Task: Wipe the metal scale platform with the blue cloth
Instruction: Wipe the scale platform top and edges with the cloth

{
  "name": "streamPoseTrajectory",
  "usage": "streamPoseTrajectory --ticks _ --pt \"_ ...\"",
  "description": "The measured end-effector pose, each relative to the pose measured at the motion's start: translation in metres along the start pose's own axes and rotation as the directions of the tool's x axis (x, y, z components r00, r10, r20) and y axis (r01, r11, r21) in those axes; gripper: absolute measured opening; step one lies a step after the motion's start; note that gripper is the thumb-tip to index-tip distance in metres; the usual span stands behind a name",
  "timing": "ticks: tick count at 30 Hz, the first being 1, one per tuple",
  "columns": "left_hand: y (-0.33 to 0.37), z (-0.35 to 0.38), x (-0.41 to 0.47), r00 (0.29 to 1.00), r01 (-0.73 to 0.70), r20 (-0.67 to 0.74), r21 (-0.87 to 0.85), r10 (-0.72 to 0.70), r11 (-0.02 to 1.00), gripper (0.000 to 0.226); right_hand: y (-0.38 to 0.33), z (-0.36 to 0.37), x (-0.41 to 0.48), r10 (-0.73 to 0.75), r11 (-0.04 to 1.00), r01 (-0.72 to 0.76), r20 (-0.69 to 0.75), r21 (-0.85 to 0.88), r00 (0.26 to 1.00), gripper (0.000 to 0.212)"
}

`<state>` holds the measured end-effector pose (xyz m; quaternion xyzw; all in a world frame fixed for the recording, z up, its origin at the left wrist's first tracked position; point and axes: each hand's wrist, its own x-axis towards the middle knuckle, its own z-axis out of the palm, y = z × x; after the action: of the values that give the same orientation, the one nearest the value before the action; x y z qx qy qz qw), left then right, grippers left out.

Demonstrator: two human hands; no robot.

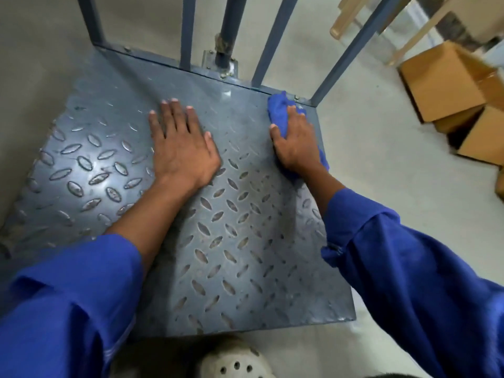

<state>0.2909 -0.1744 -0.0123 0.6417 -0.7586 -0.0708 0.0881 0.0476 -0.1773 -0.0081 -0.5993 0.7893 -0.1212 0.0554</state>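
The grey metal scale platform (218, 241) with a raised diamond tread fills the middle of the view on the floor. My right hand (296, 140) presses the blue cloth (281, 110) flat on the platform's far right corner; the cloth shows beyond my fingertips and under my wrist. My left hand (181, 143) lies flat on the plate's middle, fingers spread, holding nothing. Both forearms wear blue sleeves.
Blue-grey rail bars (188, 31) and a round post (226, 34) rise from the platform's far edge. Open cardboard boxes (447, 85) sit on the floor at right, with pale wooden legs (409, 36) behind. A white perforated shoe (234, 361) is at the near edge.
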Motion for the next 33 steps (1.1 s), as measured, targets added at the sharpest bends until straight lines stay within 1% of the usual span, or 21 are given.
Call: streamPoseTrajectory --ticks 3,6,8,11,14,17,19,21,22,25,26,28,30,31,33 --pt "0.022 0.005 -0.012 0.996 -0.083 0.028 0.016 0.082 0.996 0.075 0.027 -0.005 -0.021 0.078 0.996 -0.080 -0.057 -0.031 0.995 0.083" --pt "0.023 0.007 -0.027 0.991 -0.128 0.049 0.015 0.127 0.992 0.075 0.020 -0.005 -0.035 0.130 0.991 -0.132 -0.067 -0.029 0.989 0.079" --pt "0.017 0.004 -0.040 0.988 -0.148 0.048 0.012 0.147 0.989 0.075 0.011 -0.004 -0.043 0.125 0.992 -0.127 -0.052 -0.029 0.991 0.077" --pt "0.004 -0.001 -0.063 0.988 -0.149 0.035 -0.003 0.149 0.989 0.079 -0.008 0.002 -0.056 0.032 0.999 -0.033 -0.022 -0.020 0.999 0.077" --pt "-0.013 -0.006 -0.087 0.997 -0.073 0.009 -0.028 0.073 0.997 0.081 -0.038 0.009 -0.071 -0.075 0.997 0.075 0.009 -0.002 0.997 0.078" --pt "-0.029 -0.011 -0.105 1.000 0.019 -0.005 -0.023 -0.019 1.000 0.081 -0.071 0.017 -0.091 -0.182 0.983 0.182 0.007 0.007 0.983 0.078" --pt "-0.039 -0.013 -0.116 0.999 0.052 -0.001 -0.008 -0.052 0.999 0.080 -0.092 0.023 -0.109 -0.240 0.971 0.240 0.014 0.011 0.971 0.077" --pt "-0.052 -0.017 -0.129 0.997 0.079 0.004 -0.001 -0.079 0.997 0.079 -0.110 0.027 -0.126 -0.310 0.950 0.308 0.025 0.054 0.950 0.073" --pt "-0.058 -0.019 -0.135 0.996 0.092 -0.004 -0.001 -0.092 0.996 0.078 -0.116 0.024 -0.133 -0.348 0.935 0.346 0.007 0.082 0.938 0.068" --pt "-0.072 -0.027 -0.148 0.990 0.140 -0.019 0.007 -0.140 0.990 0.075 -0.119 0.006 -0.137 -0.450 0.875 0.473 -0.183 0.103 0.874 0.050" --pt "-0.075 -0.029 -0.151 0.988 0.153 -0.018 0.008 -0.153 0.988 0.074 -0.116 0.001 -0.138 -0.476 0.855 0.504 -0.198 0.126 0.857 0.048" --pt "-0.079 -0.030 -0.157 0.986 0.166 -0.027 0.004 -0.166 0.986 0.073 -0.108 0.003 -0.139 -0.542 0.808 0.557 -0.125 0.195 0.831 0.052" --pt "-0.077 -0.030 -0.159 0.984 0.177 -0.031 -0.004 -0.177 0.984 0.073 -0.098 0.015 -0.143 -0.611 0.777 0.600 -0.001 0.189 0.792 0.064" --pt "-0.075 -0.030 -0.159 0.982 0.184 -0.032 -0.009 -0.184 0.983 0.073 -0.094 0.021 -0.144 -0.632 0.768 0.618 0.043 0.168 0.774 0.065" --pt "-0.070 -0.030 -0.155 0.980 0.194 -0.035 -0.023 -0.195 0.981 0.072 -0.092 0.025 -0.142 -0.631 0.773 0.614 0.090 0.160 0.771 0.058"
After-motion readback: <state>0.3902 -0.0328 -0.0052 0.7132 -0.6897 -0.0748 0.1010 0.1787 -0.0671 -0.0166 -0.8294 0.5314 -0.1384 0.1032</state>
